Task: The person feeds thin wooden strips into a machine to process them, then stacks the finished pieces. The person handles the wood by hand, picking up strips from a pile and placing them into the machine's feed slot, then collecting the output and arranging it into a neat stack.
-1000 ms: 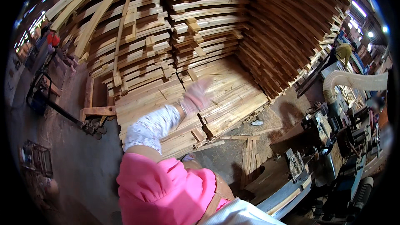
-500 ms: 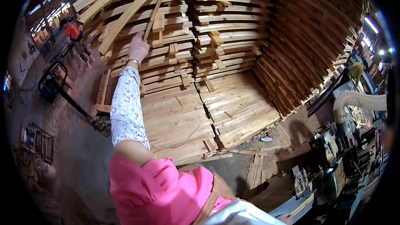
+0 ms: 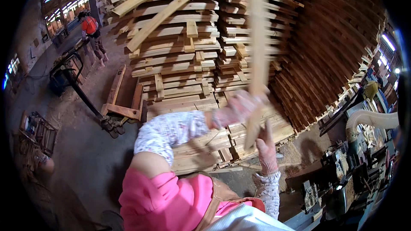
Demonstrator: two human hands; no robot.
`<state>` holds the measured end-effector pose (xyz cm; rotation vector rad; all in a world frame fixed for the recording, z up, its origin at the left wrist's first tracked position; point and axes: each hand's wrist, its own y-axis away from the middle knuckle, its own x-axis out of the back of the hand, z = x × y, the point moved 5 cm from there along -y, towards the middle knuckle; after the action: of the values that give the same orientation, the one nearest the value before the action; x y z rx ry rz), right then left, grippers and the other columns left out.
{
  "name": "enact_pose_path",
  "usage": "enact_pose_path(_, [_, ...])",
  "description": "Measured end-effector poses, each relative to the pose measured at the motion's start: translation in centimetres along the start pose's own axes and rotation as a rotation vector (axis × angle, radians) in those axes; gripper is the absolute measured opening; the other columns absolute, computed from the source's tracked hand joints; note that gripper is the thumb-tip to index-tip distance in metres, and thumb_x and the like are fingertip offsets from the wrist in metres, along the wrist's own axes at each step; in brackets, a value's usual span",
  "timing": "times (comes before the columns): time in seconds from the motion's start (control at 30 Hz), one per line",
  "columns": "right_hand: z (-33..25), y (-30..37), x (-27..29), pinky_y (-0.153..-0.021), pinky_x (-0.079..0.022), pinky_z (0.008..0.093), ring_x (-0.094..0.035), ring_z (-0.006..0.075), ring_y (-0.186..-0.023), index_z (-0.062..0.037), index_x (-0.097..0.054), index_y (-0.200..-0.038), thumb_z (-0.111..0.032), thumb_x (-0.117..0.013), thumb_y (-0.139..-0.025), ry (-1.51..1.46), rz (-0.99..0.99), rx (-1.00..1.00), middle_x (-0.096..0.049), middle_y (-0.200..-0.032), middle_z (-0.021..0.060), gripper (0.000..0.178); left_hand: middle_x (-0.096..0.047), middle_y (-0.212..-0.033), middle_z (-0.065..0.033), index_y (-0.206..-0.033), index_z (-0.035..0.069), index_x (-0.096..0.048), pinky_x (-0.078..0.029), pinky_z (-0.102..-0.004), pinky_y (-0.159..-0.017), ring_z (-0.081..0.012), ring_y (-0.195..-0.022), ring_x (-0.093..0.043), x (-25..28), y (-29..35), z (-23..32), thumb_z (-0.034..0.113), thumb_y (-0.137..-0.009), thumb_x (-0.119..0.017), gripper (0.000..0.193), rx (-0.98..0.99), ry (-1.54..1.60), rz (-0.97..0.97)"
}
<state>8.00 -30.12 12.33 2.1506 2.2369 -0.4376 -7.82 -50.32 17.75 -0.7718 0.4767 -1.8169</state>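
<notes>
A long wooden plank (image 3: 258, 42), smeared by motion, stands nearly upright in front of me. My left hand (image 3: 239, 109), in a pinkish work glove, is closed around its lower part. Close beside the plank's near end is my right hand (image 3: 267, 152), also gloved, its fingers stretched upward and thumb apart; whether it touches the wood I cannot tell. Behind them rise layered stacks of boards (image 3: 180, 66), with a few loose planks (image 3: 171, 15) lying aslant on top. Low board piles (image 3: 192, 156) lie below my hands.
A tall wall of stacked wood (image 3: 329, 51) stands at the right. Machinery (image 3: 342, 175) with a pale flexible hose (image 3: 368, 122) is at the lower right. On the left are a pallet jack (image 3: 79, 90) and a wooden pallet (image 3: 122, 110). Farther off stands a person in an orange-red top (image 3: 90, 28).
My left hand has come from the far stack toward me and right, bringing a plank with it. My right hand has risen into view beside the plank's lower end.
</notes>
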Motion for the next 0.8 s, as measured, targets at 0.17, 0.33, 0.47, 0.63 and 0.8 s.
enact_pose_path(0.17, [-1.5,6.2,7.6,-0.061,-0.048,0.0267,-0.059,0.0105,-0.07,-0.0011,-0.068,-0.116,-0.011,-0.073,-0.09,0.061,0.504,-0.177,-0.064,-0.082,0.0,0.027,-0.065,-0.148,-0.0213,-0.147,0.001,-0.061,-0.052,-0.0415,-0.112,-0.0338,-0.129,-0.067,2.5,-11.5,12.0,0.047,-0.098,-0.076,0.068,0.004,-0.922,-0.324])
enact_pose_path(0.33, [3.8,30.6,24.8,-0.111,-0.046,0.0351,-0.061,0.0286,-0.125,0.0022,-0.05,-0.158,-0.016,-0.069,-0.101,0.526,0.965,-0.089,-0.065,-0.141,0.0154,0.063,-0.074,-0.117,-0.0164,-0.147,0.015,-0.061,-0.057,-0.0491,-0.096,-0.0351,-0.107,-0.072,31.9,-19.5,17.9,0.069,-0.084,-0.077,0.085,0.192,-1.935,0.38])
enact_pose_path(0.47, [6.7,53.8,22.5,-0.087,-0.059,0.0563,-0.071,0.0506,-0.102,-0.0018,-0.068,-0.135,-0.045,-0.053,-0.102,1.682,1.147,-1.001,-0.075,-0.119,0.0272,0.056,-0.066,-0.146,-0.0181,-0.161,0.019,-0.048,-0.036,-0.0618,-0.122,-0.0344,-0.141,-0.061,34.7,-17.4,21.2,0.045,-0.072,-0.081,0.098,0.83,-2.116,0.308])
enact_pose_path(0.63, [9.1,57.2,24.5,-0.093,-0.057,0.0577,-0.069,0.0516,-0.109,-0.0032,-0.063,-0.143,-0.041,-0.057,-0.1,1.574,1.139,-1.223,-0.073,-0.126,0.0272,0.057,-0.072,-0.127,-0.0285,-0.141,0.008,-0.068,-0.06,-0.0598,-0.073,-0.0494,-0.113,-0.071,40.2,-19.8,17.2,0.019,-0.084,-0.076,0.059,0.7,-2.122,0.256])
enact_pose_path(0.8, [11.5,50.7,36.8,-0.099,-0.054,0.0501,-0.067,0.0454,-0.115,-0.0001,-0.064,-0.14,-0.022,-0.065,-0.097,1.584,1.258,-0.995,-0.071,-0.129,0.0243,0.048,-0.077,-0.101,-0.0282,-0.105,-0.004,-0.083,-0.058,-0.0582,-0.06,-0.0486,-0.096,-0.075,48.2,-19.5,18.1,0.014,-0.094,-0.066,0.027,0.467,-2.219,0.462])
